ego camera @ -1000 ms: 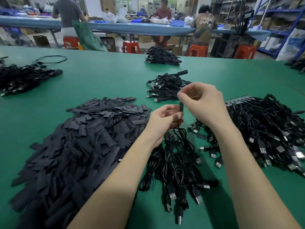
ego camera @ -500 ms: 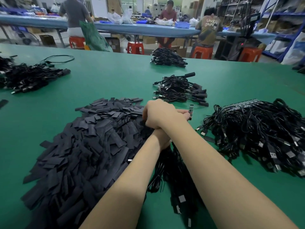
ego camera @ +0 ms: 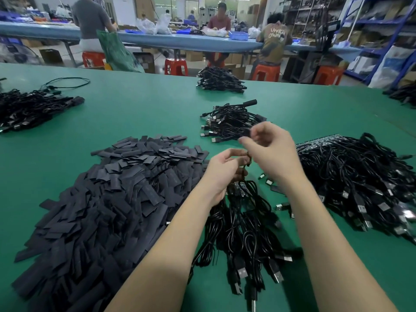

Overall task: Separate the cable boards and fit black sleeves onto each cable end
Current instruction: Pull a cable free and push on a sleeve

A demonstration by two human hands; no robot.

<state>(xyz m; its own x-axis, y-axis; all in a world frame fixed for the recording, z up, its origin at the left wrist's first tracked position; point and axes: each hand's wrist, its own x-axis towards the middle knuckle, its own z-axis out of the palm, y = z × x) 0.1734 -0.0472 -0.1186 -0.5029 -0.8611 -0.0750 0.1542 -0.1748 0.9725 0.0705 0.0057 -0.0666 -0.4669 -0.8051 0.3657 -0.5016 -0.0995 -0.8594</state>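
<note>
My left hand (ego camera: 221,171) grips the top of a bundle of black USB cables (ego camera: 243,233) that hangs down toward me, its small circuit boards showing just under the fingers. Just above and to the right, my right hand (ego camera: 270,152) pinches a black sleeve (ego camera: 245,133) between thumb and fingers, held over the cable end that sticks up from my left hand. A big heap of flat black sleeves (ego camera: 108,199) lies to the left on the green table (ego camera: 146,113).
A large tangle of cables on boards (ego camera: 360,176) lies to the right. A small pile of cables (ego camera: 231,123) sits just behind my hands, another (ego camera: 218,81) farther back, one more (ego camera: 29,109) at far left. People work at a blue bench behind.
My right hand reached across to the sleeve heap, then came back up holding a sleeve. My left hand kept its hold on the cable bundle.
</note>
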